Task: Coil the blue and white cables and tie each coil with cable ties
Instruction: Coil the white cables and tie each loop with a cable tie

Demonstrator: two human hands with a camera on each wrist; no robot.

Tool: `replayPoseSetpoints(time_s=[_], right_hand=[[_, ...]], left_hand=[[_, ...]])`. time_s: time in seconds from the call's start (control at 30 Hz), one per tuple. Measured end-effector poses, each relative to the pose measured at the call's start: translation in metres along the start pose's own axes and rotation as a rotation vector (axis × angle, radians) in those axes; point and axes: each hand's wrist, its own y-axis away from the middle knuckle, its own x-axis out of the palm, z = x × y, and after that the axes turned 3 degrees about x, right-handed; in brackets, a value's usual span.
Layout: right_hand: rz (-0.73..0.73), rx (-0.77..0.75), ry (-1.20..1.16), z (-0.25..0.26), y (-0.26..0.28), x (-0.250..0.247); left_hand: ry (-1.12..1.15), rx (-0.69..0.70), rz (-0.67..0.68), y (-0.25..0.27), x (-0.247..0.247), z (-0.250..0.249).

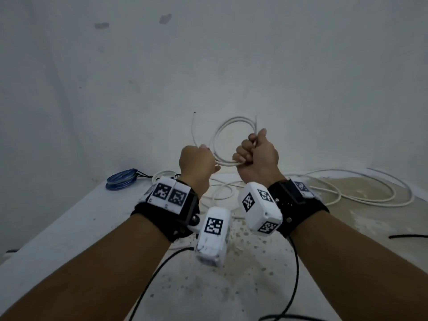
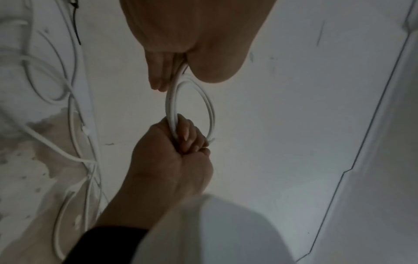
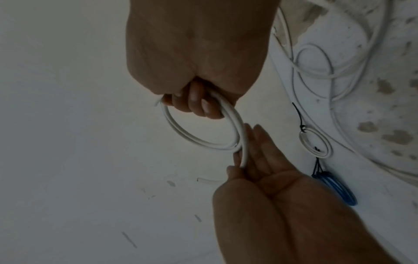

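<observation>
Both hands (image 1: 256, 156) hold white coil (image 1: 228, 135)

A scuffed white wall (image 1: 208, 66) rises behind a speckled white table (image 1: 69, 228).

Two hands (image 1: 196, 162) — one blue coil (image 1: 121, 179), perhaps two white coils (image 1: 231, 140), loose white cable (image 1: 370, 188)

surface: white desk (image 1: 69, 228) with worn, speckled beige patches
far left: coiled blue cable (image 1: 121, 179) tied with black cable ties
beside it: small tied white coil (image 1: 162, 176)
right: loose white cable (image 1: 370, 193) in wide loops
near edge: thin black cords (image 1: 407, 236)
</observation>
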Motion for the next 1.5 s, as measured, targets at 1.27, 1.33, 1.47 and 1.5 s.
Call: replayPoseSetpoints(time_s=[1.27,1.33,1.47,1.5], right_hand=[[0.277,0.214,0.147,0.003,0.001,-0.030],[0.258,0.203,0.220,0.002,0.002,-0.029],[0.218,0.185,0.371,0.000,0.007,-0.027],[0.214,0.183,0.404,-0.001,0.008,-0.026]], left_hand=[[-0.278,0.258,0.410,-0.002,-0.016,-0.021],[-0.300,0.317,0.388,-0.003,-0.016,-0.019],[-0.282,0.304,0.334,-0.008,-0.016,-0.016],[-0.252,0.275,0.307,-0.008,-0.016,-0.016]])
